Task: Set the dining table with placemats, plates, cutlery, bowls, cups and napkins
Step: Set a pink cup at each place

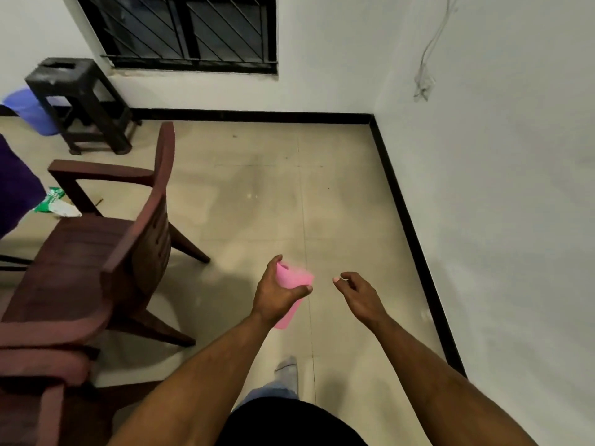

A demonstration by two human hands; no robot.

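The left hand [277, 294] grips a rolled pink mat [294, 280], fingers and thumb curled round its middle, holding it in the air above the floor [273, 194] with one end poking up past the thumb and the other hanging below the wrist. The right hand [359, 292] hangs just beside it, holding nothing, fingers loosely curled and thumb tip near the forefinger. The floor is beige tile with a black skirting [409, 220] along white walls [499, 188] that meet in a corner. A barred window [180, 30] sits in the far wall. To the left stand dark red chairs [106, 252], one close behind another; beyond them a black stool [75, 101] and a blue bin [25, 107]. A cable [425, 78] hangs on the right wall. A grey sock [286, 373] shows below.
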